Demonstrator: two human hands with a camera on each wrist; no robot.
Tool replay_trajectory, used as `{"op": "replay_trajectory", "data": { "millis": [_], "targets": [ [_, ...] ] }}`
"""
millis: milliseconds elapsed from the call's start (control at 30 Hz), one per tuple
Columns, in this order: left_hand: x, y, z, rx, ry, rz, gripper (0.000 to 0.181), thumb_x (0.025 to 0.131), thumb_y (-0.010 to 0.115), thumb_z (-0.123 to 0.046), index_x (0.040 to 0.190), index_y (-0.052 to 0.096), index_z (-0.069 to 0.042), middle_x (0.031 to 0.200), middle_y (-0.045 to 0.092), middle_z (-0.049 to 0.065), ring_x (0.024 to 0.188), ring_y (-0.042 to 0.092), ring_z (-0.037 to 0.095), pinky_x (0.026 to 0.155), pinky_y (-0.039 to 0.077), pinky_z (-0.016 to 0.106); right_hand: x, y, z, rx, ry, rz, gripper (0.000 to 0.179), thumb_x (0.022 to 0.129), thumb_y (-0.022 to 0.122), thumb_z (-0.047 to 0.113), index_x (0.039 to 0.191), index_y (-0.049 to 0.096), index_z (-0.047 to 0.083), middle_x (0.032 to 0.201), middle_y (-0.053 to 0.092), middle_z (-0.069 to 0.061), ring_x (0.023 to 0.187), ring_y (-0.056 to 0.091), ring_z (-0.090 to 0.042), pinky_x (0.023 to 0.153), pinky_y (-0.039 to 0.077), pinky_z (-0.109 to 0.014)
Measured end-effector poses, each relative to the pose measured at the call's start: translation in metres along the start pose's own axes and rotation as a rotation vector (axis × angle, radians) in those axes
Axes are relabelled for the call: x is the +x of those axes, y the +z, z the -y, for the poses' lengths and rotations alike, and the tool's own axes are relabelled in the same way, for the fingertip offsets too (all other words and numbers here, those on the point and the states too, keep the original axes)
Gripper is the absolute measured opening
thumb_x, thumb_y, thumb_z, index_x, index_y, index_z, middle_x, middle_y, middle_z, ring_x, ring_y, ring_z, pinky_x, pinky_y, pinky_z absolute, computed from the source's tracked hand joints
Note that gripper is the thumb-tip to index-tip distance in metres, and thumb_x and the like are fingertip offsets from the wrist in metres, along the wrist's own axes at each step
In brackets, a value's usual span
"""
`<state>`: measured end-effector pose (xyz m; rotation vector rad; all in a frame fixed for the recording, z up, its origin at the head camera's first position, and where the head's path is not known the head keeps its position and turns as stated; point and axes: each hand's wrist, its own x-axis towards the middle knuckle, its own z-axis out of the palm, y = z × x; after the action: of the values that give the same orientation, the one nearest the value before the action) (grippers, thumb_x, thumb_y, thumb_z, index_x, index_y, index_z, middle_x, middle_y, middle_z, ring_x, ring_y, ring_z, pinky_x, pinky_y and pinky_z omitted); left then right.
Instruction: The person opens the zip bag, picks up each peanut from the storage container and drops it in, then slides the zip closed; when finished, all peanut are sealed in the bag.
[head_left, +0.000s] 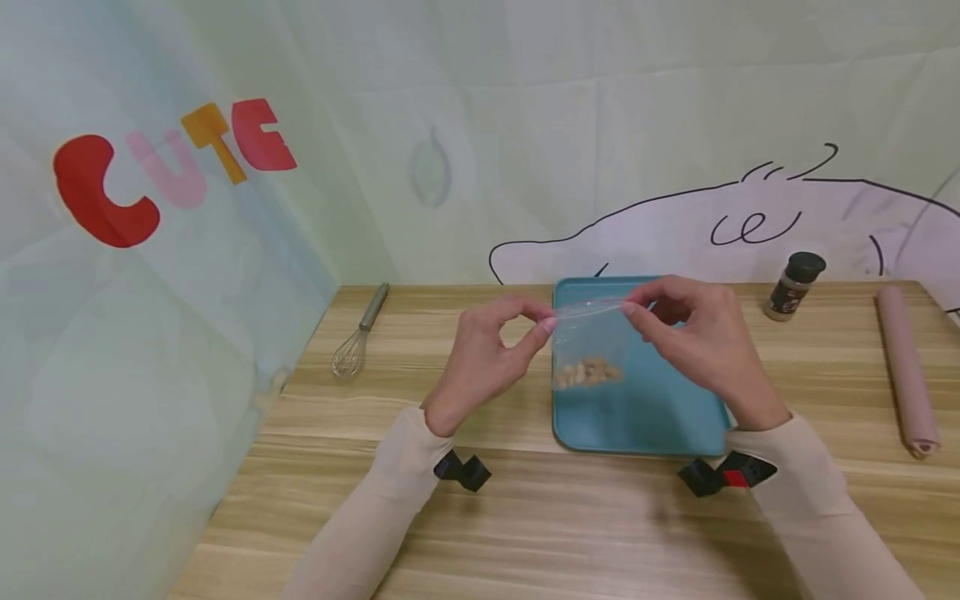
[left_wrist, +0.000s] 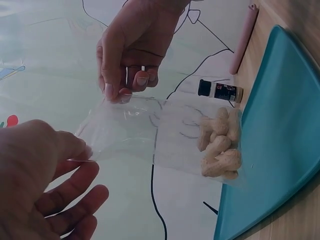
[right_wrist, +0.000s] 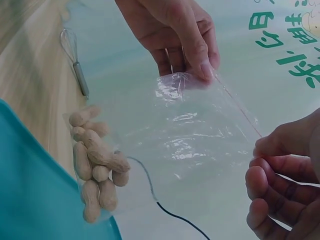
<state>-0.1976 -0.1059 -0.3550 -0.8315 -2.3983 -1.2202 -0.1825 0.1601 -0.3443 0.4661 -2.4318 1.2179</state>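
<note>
A clear zip bag (head_left: pixel 585 337) hangs above the blue tray (head_left: pixel 645 417), held up by its top edge. Several unshelled peanuts (right_wrist: pixel 97 162) lie gathered at the bottom of the bag. My left hand (head_left: pixel 491 354) pinches one top corner between thumb and forefinger. At the opposite top corner, my right hand (head_left: pixel 701 337) pinches the bag the same way. A reddish line runs along the bag's top edge in the right wrist view. Whether the bag's mouth is sealed, I cannot tell.
A whisk (head_left: pixel 360 337) lies on the wooden table (head_left: pixel 525 525) at the left. Toward the back right stands a seasoning jar (head_left: pixel 795 287) with a black cap. A rolled pink mat (head_left: pixel 907 371) lies at the far right. Printed cloth (head_left: pixel 480 125) hangs behind.
</note>
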Motion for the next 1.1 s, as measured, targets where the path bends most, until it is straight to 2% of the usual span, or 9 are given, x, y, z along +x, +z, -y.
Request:
{"op": "replay_trajectory", "data": {
  "millis": [300, 467, 633, 833, 1100],
  "targets": [
    [0.0, 0.0, 0.0, -0.005, 0.018, -0.034, 0.01, 0.1, 0.074, -0.016, 0.101, 0.08, -0.009, 0.099, 0.08, 0.005, 0.097, 0.075, 0.017, 0.093, 0.059, 0.036, 0.0, -0.004, 0.0, -0.022, -0.035, 0.068, 0.007, 0.1, 0.077, 0.018, 0.103, 0.079, 0.011, 0.086, 0.076, -0.005, 0.068, 0.064, -0.007, 0.058, 0.05, -0.022],
    [0.0, 0.001, 0.0, -0.013, 0.023, -0.023, 0.01, 0.1, 0.072, -0.017, 0.098, 0.078, -0.009, 0.098, 0.079, 0.005, 0.096, 0.072, 0.017, 0.091, 0.057, 0.034, 0.0, -0.002, 0.001, -0.002, -0.032, 0.09, 0.008, 0.101, 0.074, 0.016, 0.103, 0.077, 0.008, 0.08, 0.072, -0.005, 0.067, 0.063, -0.01, 0.056, 0.05, -0.022],
    [-0.001, 0.002, 0.002, -0.071, 0.027, -0.001, 0.009, 0.099, 0.074, -0.018, 0.099, 0.078, -0.01, 0.099, 0.079, 0.003, 0.096, 0.07, 0.017, 0.09, 0.054, 0.033, -0.001, 0.0, 0.002, 0.05, -0.028, 0.107, 0.007, 0.102, 0.073, 0.015, 0.102, 0.076, 0.009, 0.077, 0.069, -0.005, 0.065, 0.063, -0.012, 0.057, 0.049, -0.023],
    [-0.001, 0.005, -0.001, -0.164, 0.031, 0.021, 0.008, 0.099, 0.077, -0.018, 0.101, 0.079, -0.011, 0.1, 0.08, 0.002, 0.099, 0.073, 0.014, 0.096, 0.056, 0.036, -0.002, 0.003, 0.004, 0.136, -0.088, 0.144, 0.005, 0.101, 0.073, 0.008, 0.103, 0.077, 0.008, 0.077, 0.067, -0.003, 0.066, 0.063, -0.012, 0.059, 0.052, -0.023],
    [-0.003, 0.008, -0.005, -0.212, 0.018, 0.044, 0.006, 0.096, 0.08, -0.014, 0.1, 0.081, -0.009, 0.102, 0.081, 0.003, 0.099, 0.073, 0.012, 0.098, 0.057, 0.035, -0.004, 0.012, 0.007, 0.164, -0.138, 0.17, 0.005, 0.099, 0.075, 0.005, 0.101, 0.078, 0.007, 0.083, 0.073, -0.002, 0.068, 0.064, -0.011, 0.063, 0.057, -0.022]
  ]
}}
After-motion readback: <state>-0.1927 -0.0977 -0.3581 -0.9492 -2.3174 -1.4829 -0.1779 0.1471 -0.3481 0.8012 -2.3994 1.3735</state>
